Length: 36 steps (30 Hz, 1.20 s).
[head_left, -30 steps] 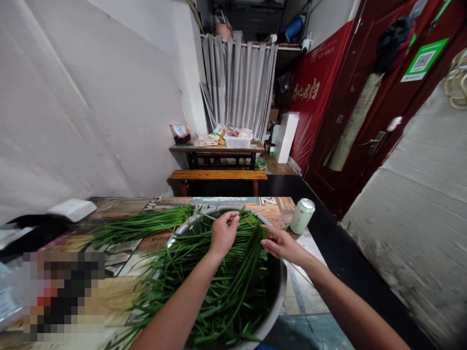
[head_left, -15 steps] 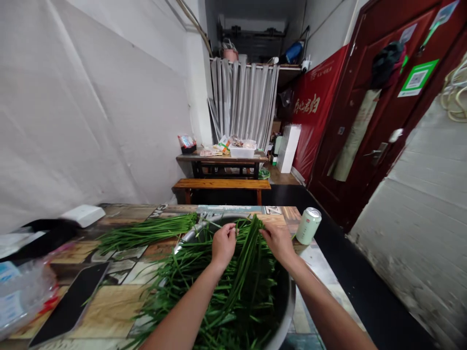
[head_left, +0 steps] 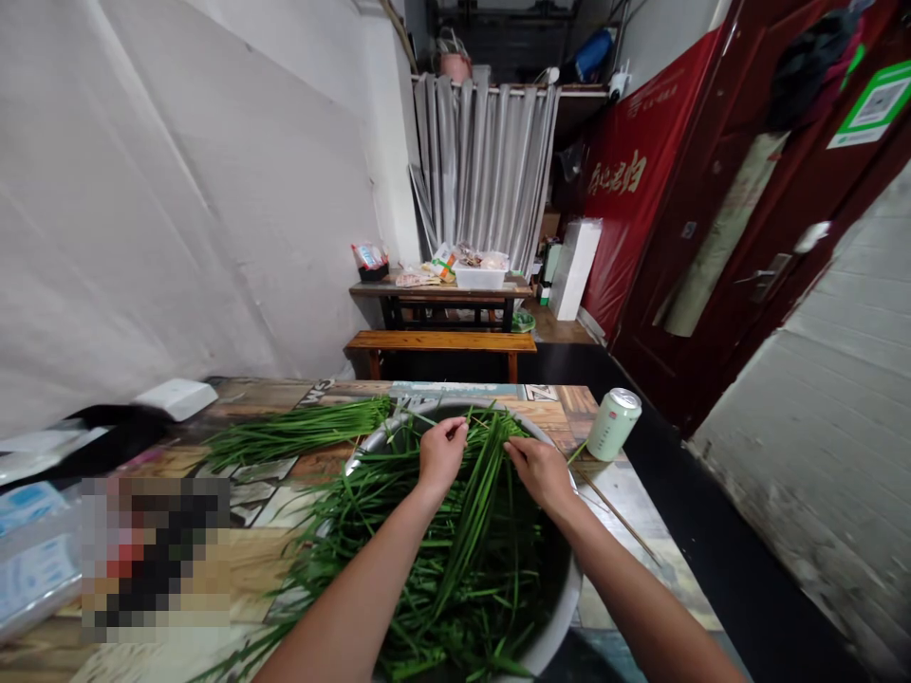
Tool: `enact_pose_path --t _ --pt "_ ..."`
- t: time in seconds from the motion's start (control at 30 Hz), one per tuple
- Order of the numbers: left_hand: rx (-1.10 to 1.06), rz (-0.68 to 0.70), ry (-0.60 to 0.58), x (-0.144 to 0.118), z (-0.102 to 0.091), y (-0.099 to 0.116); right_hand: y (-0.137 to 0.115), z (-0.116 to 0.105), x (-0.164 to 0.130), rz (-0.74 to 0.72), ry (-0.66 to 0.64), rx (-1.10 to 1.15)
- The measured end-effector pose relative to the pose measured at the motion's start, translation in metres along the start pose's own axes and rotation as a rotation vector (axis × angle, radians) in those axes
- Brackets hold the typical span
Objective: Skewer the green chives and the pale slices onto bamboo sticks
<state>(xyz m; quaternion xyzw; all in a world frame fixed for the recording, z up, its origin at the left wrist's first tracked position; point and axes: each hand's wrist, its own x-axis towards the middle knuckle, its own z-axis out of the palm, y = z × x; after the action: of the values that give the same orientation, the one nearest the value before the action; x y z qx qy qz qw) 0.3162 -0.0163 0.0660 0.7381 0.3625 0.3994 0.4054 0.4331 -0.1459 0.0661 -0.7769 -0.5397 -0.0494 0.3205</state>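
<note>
My hands have drawn slightly apart, my left hand [head_left: 439, 455] and right hand [head_left: 539, 471] each pinching chives [head_left: 470, 531] over the bowl [head_left: 562, 607] beneath them.

Under my hands: dark green chives [head_left: 455, 560]; grey metal basin [head_left: 562, 617]. Pale green can [head_left: 613, 424], silver top. My table [head_left: 285, 474]: patchwork print in brown, tan and teal. White box [head_left: 176, 398]. Red banner [head_left: 626, 209], gold lettering. Grey curtain [head_left: 484, 161].
</note>
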Motion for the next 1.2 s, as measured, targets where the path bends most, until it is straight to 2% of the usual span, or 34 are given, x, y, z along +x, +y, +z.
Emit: enact_pose_path --t 0.13,0.4,0.67,0.9,1.2 --pt "0.027 0.010 -0.004 -0.0006 0.0009 0.0011 -0.0015 -0.0022 0.0010 0.006 -0.017 -0.014" --pt "0.181 0.079 0.063 0.0023 -0.0034 -0.0008 -0.0042 -0.0032 -0.0002 0.007 -0.030 -0.017" --pt "0.250 0.175 0.023 0.0005 -0.0058 0.0060 -0.0031 -0.0023 0.0010 0.010 -0.029 0.003" --pt "0.269 0.150 0.033 0.0008 -0.0061 0.0052 -0.0044 -0.0043 0.0014 0.019 -0.032 0.001" --pt "0.259 0.184 0.013 0.0000 -0.0063 0.0031 -0.0038 -0.0033 0.0010 0.027 -0.034 0.015"
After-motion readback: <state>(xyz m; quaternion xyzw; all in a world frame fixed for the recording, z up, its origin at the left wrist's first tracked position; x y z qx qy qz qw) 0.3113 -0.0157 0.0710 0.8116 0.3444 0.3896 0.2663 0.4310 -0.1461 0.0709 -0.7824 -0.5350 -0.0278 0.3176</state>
